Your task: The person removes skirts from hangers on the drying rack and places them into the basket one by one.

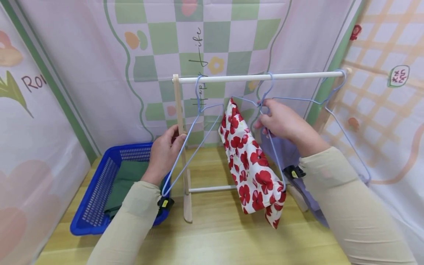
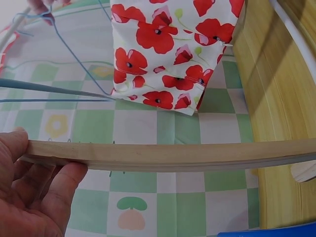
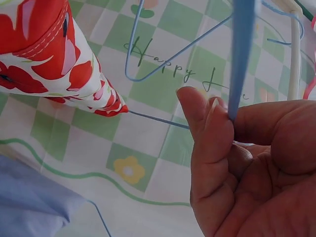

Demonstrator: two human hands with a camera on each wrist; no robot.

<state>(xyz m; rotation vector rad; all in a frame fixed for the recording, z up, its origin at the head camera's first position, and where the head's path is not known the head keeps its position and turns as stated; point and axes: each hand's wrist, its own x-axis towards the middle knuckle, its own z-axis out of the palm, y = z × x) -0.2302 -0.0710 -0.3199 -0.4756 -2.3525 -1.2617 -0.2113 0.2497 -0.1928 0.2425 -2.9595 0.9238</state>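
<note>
My left hand (image 1: 166, 152) grips the left wooden post (image 1: 180, 110) of a small clothes rack; in the left wrist view thumb and fingers close around that post (image 2: 173, 155). At the rack's middle, my right hand (image 1: 281, 119) pinches a blue wire hanger (image 1: 274, 151) just below its hook, which loops over the white rail (image 1: 232, 78). A white cloth with red poppies (image 1: 248, 162) hangs from this hanger's left side. The right wrist view shows thumb and fingers (image 3: 212, 158) pinching the wire, the poppy cloth (image 3: 54, 64) beside them.
Another blue hanger (image 1: 185, 154) hangs bare at the left. One more hanger (image 1: 347, 136) is at the right end, near a lavender cloth (image 1: 311, 198). A blue basket (image 1: 96, 184) with a dark green cloth (image 1: 127, 180) stands left on the wooden table (image 1: 218, 239).
</note>
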